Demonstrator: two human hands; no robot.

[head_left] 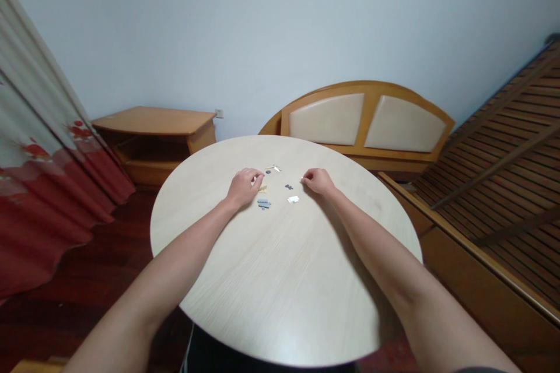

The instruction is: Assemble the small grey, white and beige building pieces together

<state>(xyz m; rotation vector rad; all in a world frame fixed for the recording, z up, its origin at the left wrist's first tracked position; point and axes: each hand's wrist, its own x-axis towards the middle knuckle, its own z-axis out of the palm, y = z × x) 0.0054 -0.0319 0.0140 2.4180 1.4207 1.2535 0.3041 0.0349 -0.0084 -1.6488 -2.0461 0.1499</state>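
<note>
My left hand point(245, 187) is above the left part of the round table, its thumb and fingers pinched together. Whether anything is in that pinch is too small to tell. Right beside it lie tan pieces point(263, 189), partly hidden by the hand. Closer to me is a little pile of grey-blue pieces point(263, 203). Across from it my right hand point(320, 180) is closed, with a tiny white piece point(301, 179) at its fingertips. Between the hands are small dark pieces point(289, 187) and flat white pieces point(293, 199). Farther back lies another dark piece point(268, 172) near thin pale strips point(276, 168).
The pale round table point(271, 280) fills the middle. Behind it stand a wooden cabinet point(157, 121) and a padded headboard point(328, 119). A slatted wooden bed frame point(494, 186) is on the right, and a red and white curtain point(56, 186) hangs at left.
</note>
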